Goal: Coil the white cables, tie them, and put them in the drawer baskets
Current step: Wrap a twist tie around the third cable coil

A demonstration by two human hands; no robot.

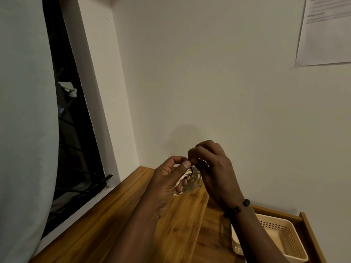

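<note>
White cable (183, 178) bunched in left hand (169, 179) fingers, right hand (210, 164) fingers pinching black tie (191, 170)

A: So what's around you besides the job?

B: You've got a wooden top (117, 221) running into the wall corner, a dark window (76, 130) on your left with a pale curtain (24, 111) hanging over part of it.

A: Anything on the wall?

B: Yeah, a printed sheet of paper (326, 33) up at your top right, text too blurry to read.
</note>
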